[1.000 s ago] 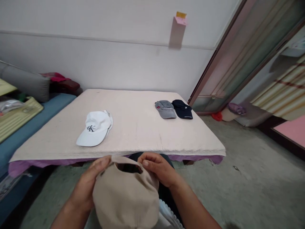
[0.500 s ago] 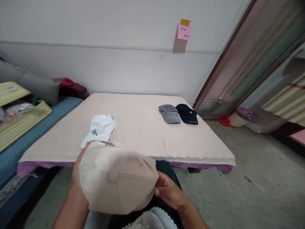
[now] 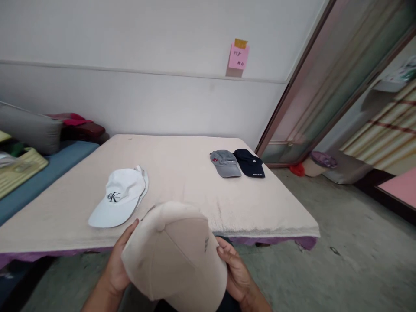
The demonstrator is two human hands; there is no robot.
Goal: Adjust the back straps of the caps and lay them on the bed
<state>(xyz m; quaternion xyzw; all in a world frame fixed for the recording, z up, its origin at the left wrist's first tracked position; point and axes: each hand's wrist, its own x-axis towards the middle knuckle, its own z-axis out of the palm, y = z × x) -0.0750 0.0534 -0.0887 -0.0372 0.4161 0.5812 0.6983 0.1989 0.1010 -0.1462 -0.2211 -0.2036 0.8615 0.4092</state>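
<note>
Between my two hands is a beige baseball cap (image 3: 175, 251), held in front of the bed's near edge with its crown facing up. My left hand (image 3: 120, 260) grips the cap's left side, its thumb along the edge. On the right, my right hand (image 3: 232, 268) pinches the brim side, the thumb on top and the other fingers mostly hidden beneath. A white baseball cap (image 3: 125, 186) with black letters lies on the bed just beyond my left hand. Farther back on the right lie a grey cap (image 3: 225, 164) and a navy cap (image 3: 250, 162), side by side and touching.
The caps lie on a cream-covered bed (image 3: 175, 160) against a white wall. A pink note (image 3: 238, 56) is taped there. At left, a grey cushion (image 3: 32, 128) rests on a blue surface (image 3: 74, 151). A lined bin (image 3: 316, 164) stands on the floor at right.
The beige cap has turned so that its brim side points right and toward me, showing small dark marks on the front. My view has shifted, and the white cap appears larger.
</note>
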